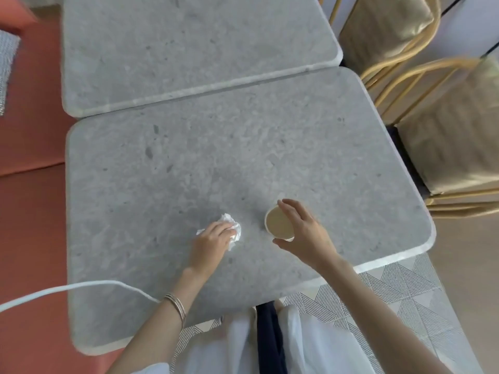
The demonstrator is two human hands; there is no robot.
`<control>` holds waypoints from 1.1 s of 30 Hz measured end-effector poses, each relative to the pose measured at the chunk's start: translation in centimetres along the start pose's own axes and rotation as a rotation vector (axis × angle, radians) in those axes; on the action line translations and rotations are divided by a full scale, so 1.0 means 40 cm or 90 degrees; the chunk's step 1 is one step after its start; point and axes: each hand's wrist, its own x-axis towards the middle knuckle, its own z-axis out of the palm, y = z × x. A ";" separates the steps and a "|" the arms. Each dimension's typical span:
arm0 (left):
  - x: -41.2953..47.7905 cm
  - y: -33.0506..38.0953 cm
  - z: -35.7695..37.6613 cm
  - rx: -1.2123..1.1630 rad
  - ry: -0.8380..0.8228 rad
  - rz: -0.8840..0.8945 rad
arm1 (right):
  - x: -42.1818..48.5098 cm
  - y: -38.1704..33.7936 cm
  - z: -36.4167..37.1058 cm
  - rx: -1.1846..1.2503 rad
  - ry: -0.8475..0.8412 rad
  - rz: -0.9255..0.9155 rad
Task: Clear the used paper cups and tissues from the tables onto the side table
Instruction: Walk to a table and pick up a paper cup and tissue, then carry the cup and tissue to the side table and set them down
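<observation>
A crumpled white tissue [234,225] lies on the near grey stone table [189,163], and my left hand [212,242] rests on it with the fingers closed over its left side. To its right stands a paper cup [276,222], upright, its pale brown inside showing. My right hand [305,229] arches over the cup from the right, thumb at the near rim and fingers reaching past the far rim, spread around it. Whether the fingers press on the cup is not clear.
A second grey table [189,49] adjoins the far edge. Gold chairs [445,147] stand on the right, an orange bench [29,211] on the left. A white cable [81,288] crosses the near left corner. Patterned floor [405,295] lies below the near edge.
</observation>
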 end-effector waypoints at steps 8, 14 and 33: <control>-0.002 0.164 -0.026 -0.107 -0.040 0.233 | -0.268 -0.010 -0.069 0.035 0.157 0.175; -0.014 0.361 -0.037 -0.177 -0.066 0.457 | -0.549 -0.018 -0.102 0.025 0.290 0.335; -0.496 1.232 0.269 -0.247 -0.436 0.801 | -1.562 0.118 -0.020 0.100 0.564 0.773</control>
